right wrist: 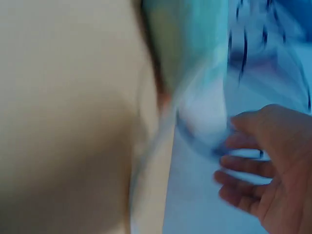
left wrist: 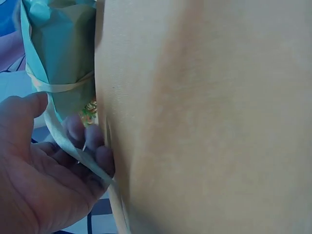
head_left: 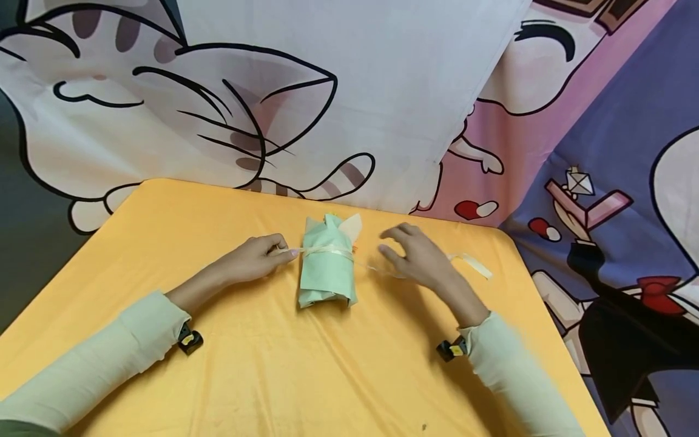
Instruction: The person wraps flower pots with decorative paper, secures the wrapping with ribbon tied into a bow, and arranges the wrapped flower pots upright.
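Note:
A bundle wrapped in light green paper (head_left: 326, 273) stands on the yellow cloth, with a pale ribbon (head_left: 327, 249) running round its middle. My left hand (head_left: 262, 258) is at the bundle's left side and holds one length of the ribbon; in the left wrist view this ribbon (left wrist: 61, 136) crosses the fingers, the thumb beside it near the paper. To the right of the bundle, my right hand (head_left: 417, 255) hovers with fingers spread and loosely bent, holding nothing. The ribbon's other length (right wrist: 156, 141) hangs apart from that hand in the blurred right wrist view.
A yellow cloth (head_left: 262, 364) covers the table. The ribbon's loose end (head_left: 476, 266) lies right of my right hand. Behind the table hangs a white cartoon-printed curtain (head_left: 393, 91), and a purple printed one (head_left: 611, 152) is on the right.

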The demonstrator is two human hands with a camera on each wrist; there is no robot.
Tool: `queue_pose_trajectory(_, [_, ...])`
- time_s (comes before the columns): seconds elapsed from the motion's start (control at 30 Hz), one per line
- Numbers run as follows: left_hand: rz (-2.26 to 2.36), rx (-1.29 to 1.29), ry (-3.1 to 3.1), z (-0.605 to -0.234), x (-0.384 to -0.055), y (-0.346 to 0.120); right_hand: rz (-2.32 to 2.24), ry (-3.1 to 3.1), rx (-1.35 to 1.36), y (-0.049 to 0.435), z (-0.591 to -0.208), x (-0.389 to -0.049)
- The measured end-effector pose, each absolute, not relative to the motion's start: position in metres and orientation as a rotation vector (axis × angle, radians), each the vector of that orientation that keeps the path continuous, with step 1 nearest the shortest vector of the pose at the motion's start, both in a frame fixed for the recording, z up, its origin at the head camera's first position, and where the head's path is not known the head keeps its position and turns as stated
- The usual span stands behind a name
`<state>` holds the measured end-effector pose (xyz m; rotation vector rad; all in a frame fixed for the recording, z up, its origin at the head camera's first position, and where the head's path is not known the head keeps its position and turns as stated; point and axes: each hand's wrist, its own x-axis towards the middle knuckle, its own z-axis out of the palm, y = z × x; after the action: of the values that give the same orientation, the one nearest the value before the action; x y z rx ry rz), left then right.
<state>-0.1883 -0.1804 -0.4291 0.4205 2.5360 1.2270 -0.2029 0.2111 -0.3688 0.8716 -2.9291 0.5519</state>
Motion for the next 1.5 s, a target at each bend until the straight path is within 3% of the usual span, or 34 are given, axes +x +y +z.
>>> queue_pose_trajectory(0.17, [1.293, 0.406, 2.519, -0.425, -0.189, -0.176, 0.803, -2.799, 1.074, 0.157, -0.365, -0.189])
queue_pose_trajectory(0.37, [1.386, 0.442, 2.534, -0.423, -0.191, -0.163, 0.796, -2.767, 1.178, 0.130, -0.373, -0.187])
queue_pose_trajectory(1.03, [2.072, 0.286, 2.081, -0.424, -0.185, -0.153, 0.756, -2.777, 1.173, 0.124, -0.384, -0.186])
queue_pose_trajectory(1.5, [2.091, 0.387, 2.090, -0.426, -0.182, -0.128, 0.755, -2.792, 1.156, 0.125, -0.384, -0.185])
